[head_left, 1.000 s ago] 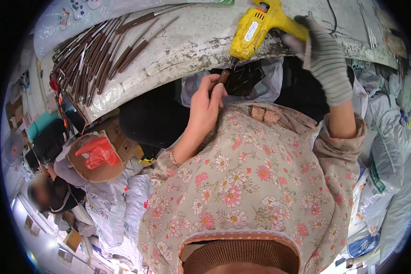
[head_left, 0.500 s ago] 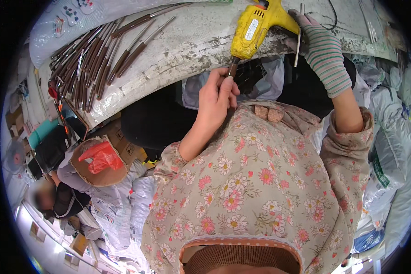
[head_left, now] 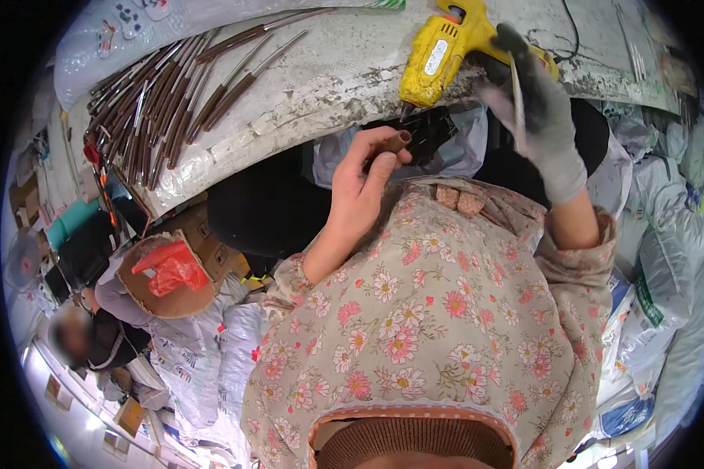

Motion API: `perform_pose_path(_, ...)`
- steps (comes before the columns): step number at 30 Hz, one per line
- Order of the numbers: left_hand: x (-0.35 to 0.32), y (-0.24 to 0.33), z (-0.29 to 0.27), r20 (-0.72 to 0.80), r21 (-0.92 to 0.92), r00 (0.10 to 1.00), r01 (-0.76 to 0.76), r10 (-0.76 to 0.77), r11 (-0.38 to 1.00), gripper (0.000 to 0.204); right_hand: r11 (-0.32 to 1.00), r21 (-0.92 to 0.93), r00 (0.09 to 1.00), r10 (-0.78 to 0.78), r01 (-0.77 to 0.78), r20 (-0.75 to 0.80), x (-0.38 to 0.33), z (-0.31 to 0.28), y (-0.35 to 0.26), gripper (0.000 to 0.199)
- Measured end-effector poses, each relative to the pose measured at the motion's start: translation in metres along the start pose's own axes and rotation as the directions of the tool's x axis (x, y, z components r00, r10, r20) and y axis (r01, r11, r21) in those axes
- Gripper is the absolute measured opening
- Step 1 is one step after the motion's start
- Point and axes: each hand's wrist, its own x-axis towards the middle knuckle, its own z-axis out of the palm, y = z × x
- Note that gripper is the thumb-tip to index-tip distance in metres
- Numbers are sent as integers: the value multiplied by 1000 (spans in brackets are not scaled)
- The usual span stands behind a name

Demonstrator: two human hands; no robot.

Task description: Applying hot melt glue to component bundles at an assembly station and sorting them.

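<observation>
Head: left hand (head_left: 364, 184) now lower, tube (head_left: 395, 142)

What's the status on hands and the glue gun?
Left hand grips brown tube. Gloved right hand holds thin rod beside yellow glue gun. Nothing between them.

Both my hands are up in front of my chest, the left bare, the right gloved.

My left hand (head_left: 361, 178) is bare, its forearm rising from a flowered sleeve near the middle of the view and slanting up to the right. Its fingers are curled closed, thumb and fingertips pinched together at the top. My right hand (head_left: 538, 117) wears a grey knit glove and sits higher and further right, well apart from the left. Its bare wrist climbs steeply out of the flowered cuff at the right. The gloved fingers are spread loosely, partly blurred, so I cannot tell whether they grip anything.
</observation>
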Motion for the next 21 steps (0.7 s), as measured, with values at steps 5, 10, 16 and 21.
perform_pose_path(5, 1, -2, -3, 31, 25, 994, -103, 103, 994, 20, 545, 608, 814, 435, -578, 384, -27, 9, -51, 59)
perform_pose_path(10, 1, 2, -2, 2, 119, 987, -160, 161, 980, 20, 580, 589, 826, 413, -563, 383, -30, 13, -58, 62)
perform_pose_path(16, 2, 0, -10, -21, 502, 924, -320, 381, 803, 23, 546, 568, 787, 384, -616, 483, -28, 5, -52, 36)
perform_pose_path(21, 1, 3, -15, -66, 584, 889, -334, 453, 740, 25, 776, 534, 942, 277, -336, 189, -29, -18, -50, 29)
